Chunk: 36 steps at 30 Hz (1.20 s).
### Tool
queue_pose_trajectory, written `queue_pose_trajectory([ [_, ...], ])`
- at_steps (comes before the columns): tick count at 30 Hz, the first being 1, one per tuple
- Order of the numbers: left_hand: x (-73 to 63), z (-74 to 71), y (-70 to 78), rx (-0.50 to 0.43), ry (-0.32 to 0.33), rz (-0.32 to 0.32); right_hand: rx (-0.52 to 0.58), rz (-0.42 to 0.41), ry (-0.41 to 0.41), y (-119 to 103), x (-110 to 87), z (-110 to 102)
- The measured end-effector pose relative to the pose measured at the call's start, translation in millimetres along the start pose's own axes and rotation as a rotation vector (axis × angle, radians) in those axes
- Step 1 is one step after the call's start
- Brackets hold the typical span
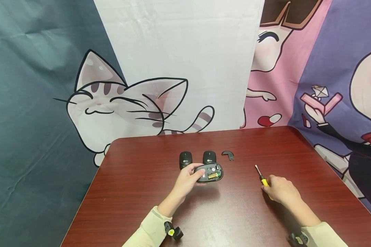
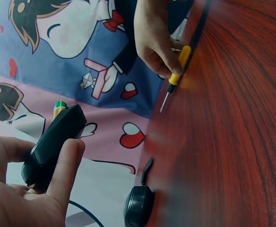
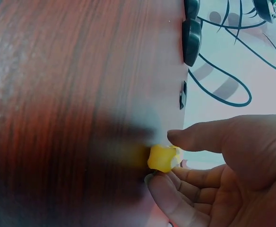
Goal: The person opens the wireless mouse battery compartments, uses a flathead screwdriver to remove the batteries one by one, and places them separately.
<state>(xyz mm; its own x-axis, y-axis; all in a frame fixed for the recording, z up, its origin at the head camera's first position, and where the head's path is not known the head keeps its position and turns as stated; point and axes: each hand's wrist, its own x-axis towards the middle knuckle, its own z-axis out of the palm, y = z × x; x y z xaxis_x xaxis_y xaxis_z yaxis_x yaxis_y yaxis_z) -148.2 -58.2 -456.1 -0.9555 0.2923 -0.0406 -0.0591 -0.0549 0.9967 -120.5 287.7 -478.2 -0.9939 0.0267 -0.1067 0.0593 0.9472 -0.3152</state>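
Observation:
My left hand (image 1: 188,177) holds a black computer mouse (image 1: 208,169) above the table, underside up. Its battery compartment is uncovered and bares a gold-and-green battery (image 1: 214,175). From the side, in the left wrist view, the green end of the battery (image 2: 60,107) sticks up past the mouse's body (image 2: 55,142). Over at the right, my right hand (image 1: 282,189) grips the yellow handle of a screwdriver (image 1: 265,183), its metal shaft pointing away from me. Close over the tabletop, the yellow handle end (image 3: 161,158) shows between thumb and fingers in the right wrist view.
Two more black mice lie behind the held one, one at the left (image 1: 185,159) and one at the right (image 1: 209,156). A curved black cover piece (image 1: 228,155) sits beside them. The reddish-brown table (image 1: 136,192) ends at a cartoon-printed curtain (image 1: 179,44).

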Motion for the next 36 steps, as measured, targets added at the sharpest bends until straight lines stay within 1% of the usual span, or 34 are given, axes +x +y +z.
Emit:
queue_pose_trajectory([
  [11,-1.0,0.9,1.5,0.007,0.006,0.001,-0.005,0.009,-0.024,-3,-2.5,-8],
  [14,-0.8,1.0,2.4,0.005,0.010,-0.007,-0.001,-0.009,0.014,-4,-3.3,-10],
  [18,-1.1,0.9,4.8,0.004,0.010,-0.008,0.020,-0.056,0.098,-8,-5.8,-13],
  [21,-1.5,0.9,5.9,0.006,0.007,-0.004,0.046,-0.092,0.141,-13,-7.7,-15],
  [25,-1.7,1.1,5.8,0.007,0.005,0.000,0.078,-0.132,0.174,-21,-10.1,-19],
  [30,-1.4,1.5,6.1,-0.005,0.007,-0.014,0.106,-0.173,0.196,-31,-13.5,-25],
  [36,-1.3,1.4,5.5,-0.008,0.003,-0.001,0.149,-0.232,0.237,-44,-18.7,-29],
])
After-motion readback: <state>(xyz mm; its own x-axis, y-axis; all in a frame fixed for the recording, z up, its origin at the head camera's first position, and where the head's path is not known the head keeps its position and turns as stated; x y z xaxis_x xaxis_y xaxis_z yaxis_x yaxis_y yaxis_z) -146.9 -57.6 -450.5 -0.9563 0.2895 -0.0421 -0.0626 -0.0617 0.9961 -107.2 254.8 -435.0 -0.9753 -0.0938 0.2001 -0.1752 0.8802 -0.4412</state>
